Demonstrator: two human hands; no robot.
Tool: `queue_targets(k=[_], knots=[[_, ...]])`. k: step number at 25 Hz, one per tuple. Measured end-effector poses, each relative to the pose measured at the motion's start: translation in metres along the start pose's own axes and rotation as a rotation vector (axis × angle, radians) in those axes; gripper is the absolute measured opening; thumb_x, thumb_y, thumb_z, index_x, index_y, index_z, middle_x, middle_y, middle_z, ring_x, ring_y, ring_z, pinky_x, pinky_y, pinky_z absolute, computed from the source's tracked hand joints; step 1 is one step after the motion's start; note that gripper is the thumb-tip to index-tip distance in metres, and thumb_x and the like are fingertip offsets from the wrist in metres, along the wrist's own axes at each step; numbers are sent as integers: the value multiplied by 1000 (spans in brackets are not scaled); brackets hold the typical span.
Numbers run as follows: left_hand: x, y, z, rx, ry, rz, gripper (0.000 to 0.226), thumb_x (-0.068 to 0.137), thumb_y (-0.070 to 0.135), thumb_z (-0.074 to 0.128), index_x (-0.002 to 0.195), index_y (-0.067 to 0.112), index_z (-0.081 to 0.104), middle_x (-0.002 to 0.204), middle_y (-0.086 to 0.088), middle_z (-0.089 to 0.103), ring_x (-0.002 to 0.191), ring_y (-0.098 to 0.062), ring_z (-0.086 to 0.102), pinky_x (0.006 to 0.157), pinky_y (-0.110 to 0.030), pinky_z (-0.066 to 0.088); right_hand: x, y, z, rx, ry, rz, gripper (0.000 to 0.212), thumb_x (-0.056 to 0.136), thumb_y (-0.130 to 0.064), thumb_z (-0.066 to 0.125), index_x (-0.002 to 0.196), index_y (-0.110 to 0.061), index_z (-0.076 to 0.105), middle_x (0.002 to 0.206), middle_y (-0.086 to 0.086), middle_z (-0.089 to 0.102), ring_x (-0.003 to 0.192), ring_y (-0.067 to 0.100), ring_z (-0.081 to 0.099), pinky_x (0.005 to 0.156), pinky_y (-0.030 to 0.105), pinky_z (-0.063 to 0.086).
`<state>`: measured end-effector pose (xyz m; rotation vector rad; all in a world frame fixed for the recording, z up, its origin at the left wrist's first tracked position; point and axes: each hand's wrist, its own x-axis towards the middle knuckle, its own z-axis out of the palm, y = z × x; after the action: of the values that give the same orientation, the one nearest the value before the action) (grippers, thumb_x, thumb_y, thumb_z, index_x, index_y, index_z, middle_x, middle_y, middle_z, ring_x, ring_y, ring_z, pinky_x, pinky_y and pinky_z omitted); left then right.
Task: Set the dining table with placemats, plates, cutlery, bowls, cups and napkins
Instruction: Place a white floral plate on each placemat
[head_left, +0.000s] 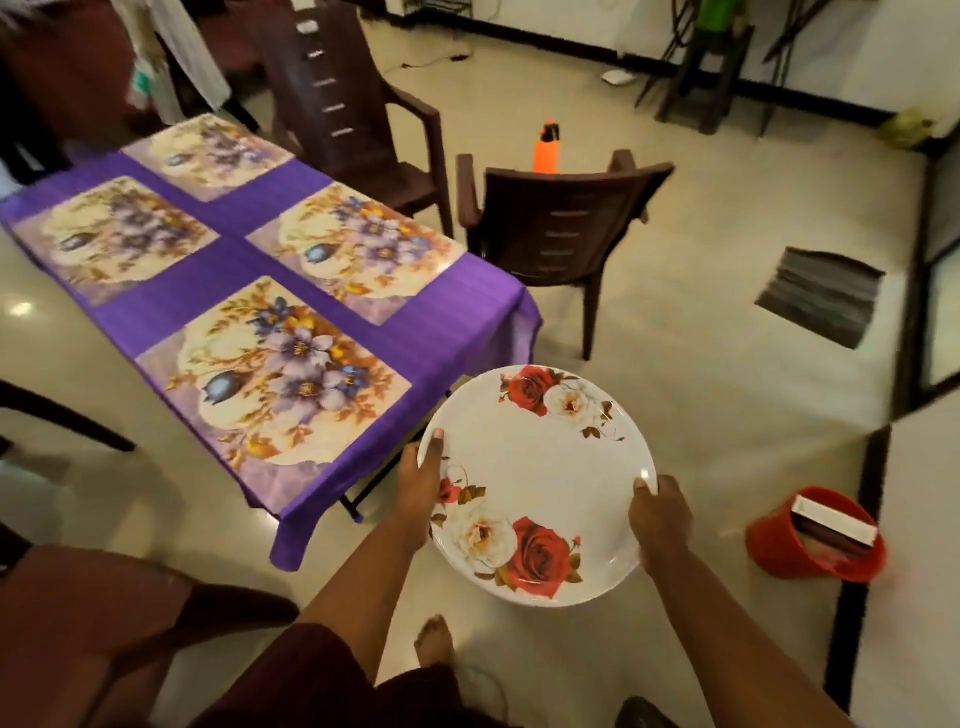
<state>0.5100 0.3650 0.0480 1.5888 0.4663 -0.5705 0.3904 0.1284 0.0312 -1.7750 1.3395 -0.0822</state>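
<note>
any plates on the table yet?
No: the four placemats, e.g. the nearest placemat, are bare, and the plates are off the table edge, held by the left hand and right hand.

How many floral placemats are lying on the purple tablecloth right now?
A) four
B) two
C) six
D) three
A: four floral placemats lie in two pairs on the purple tablecloth, all bare, while the left hand and right hand hold the white rose-patterned plate off the table's near corner.
</note>
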Motion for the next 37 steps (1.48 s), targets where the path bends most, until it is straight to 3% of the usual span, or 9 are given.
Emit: queue_targets(k=[3,7,12,18,24,28,31,34,37], knots=[[27,21,-52,-69,88,-20,49,92,63,43,127,28,49,112,6,62,98,-22,62,87,-45,54,-4,-56,54,-26,-44,-80,31,101,-23,44,123,-3,53,120,21,59,108,40,55,87,40,44],[64,39,-141,-309,55,47,58,88,58,55,129,17,56,118,-15,67,106,-33,65,86,-51,56,-22,-127,146,-57,-104,-206,31,100,-22,48,121,0,56,121,20,57,111,39,55,94,41,44],[82,44,-208,-467,275,-38,37,95,55,48,119,28,57,105,-4,73,90,-28,72,71,-43,61,-36,-182,230,-129,-156,-371,31,97,-24,56,117,-2,64,118,20,60,107,39,58,96,44,45],[81,31,-237,-291,542,187,37,95,29,59,130,34,47,106,15,61,93,-11,64,62,-20,53,-45,-217,291,-248,-232,-492,24,92,-21,62,106,-3,68,104,19,65,93,36,63,83,44,53],[113,44,-259,-285,651,136,46,90,23,67,133,28,50,109,9,62,100,-16,64,71,-27,56,-42,-256,335,-288,-303,-551,25,90,-21,66,105,-1,68,101,19,66,94,37,62,80,41,51],[133,60,-263,-418,696,10,37,91,39,62,124,25,50,110,-2,65,93,-21,67,75,-38,59,-32,-287,358,-286,-350,-599,25,90,-19,66,107,-1,67,104,19,65,98,37,62,82,38,51],[141,63,-269,-542,677,-151,53,85,64,50,111,19,60,100,-6,72,86,-27,71,75,-44,59,-29,-305,370,-298,-369,-671,27,93,-15,63,112,3,65,107,21,65,101,38,61,77,32,43],[135,62,-277,-672,640,-164,58,78,69,48,108,22,63,98,-9,74,85,-31,72,69,-44,59,-36,-319,381,-280,-404,-716,24,94,-15,60,112,2,64,108,20,68,101,36,62,79,31,44],[122,55,-285,-745,710,-151,52,84,62,54,102,16,67,90,-11,75,80,-33,72,61,-41,58,-49,-325,393,-263,-469,-733,23,97,-16,57,112,-1,62,108,18,68,102,36,62,80,31,45]])
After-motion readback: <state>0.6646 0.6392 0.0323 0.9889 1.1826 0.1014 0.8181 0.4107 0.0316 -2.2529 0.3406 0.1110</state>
